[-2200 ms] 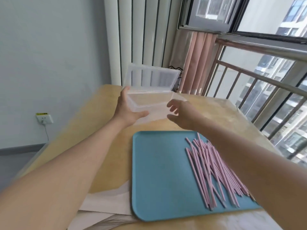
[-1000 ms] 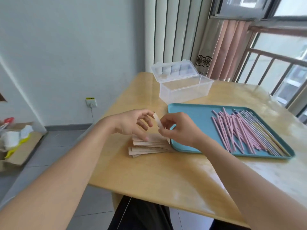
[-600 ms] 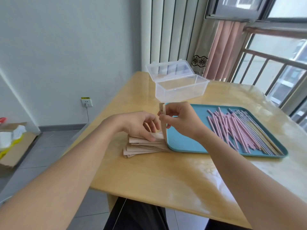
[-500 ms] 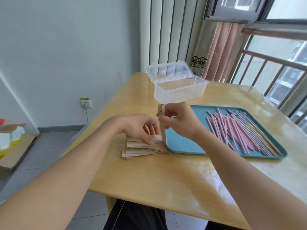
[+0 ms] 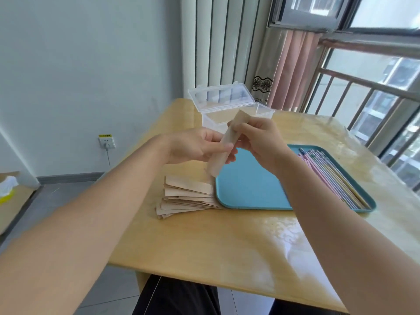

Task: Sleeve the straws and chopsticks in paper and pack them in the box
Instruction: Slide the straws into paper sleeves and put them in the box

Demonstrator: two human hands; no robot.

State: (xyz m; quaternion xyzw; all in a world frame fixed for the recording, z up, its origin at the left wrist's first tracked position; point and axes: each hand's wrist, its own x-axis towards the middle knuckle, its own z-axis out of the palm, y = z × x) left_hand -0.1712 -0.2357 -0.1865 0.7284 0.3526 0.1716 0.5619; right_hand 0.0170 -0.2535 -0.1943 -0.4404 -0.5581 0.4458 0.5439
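You hold one paper sleeve (image 5: 223, 145) up above the table (image 5: 204, 244), tilted, with both hands. Your left hand (image 5: 195, 145) pinches its lower part; your right hand (image 5: 259, 138) grips its upper end. Below lies a fanned stack of sleeves (image 5: 187, 196), touching the left edge of a blue tray (image 5: 250, 192). Straws (image 5: 327, 173) lie on the tray's right side. A clear box (image 5: 229, 110) sits open behind your hands.

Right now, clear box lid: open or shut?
Open. The lid stands tipped back behind the clear box; nothing visible inside.
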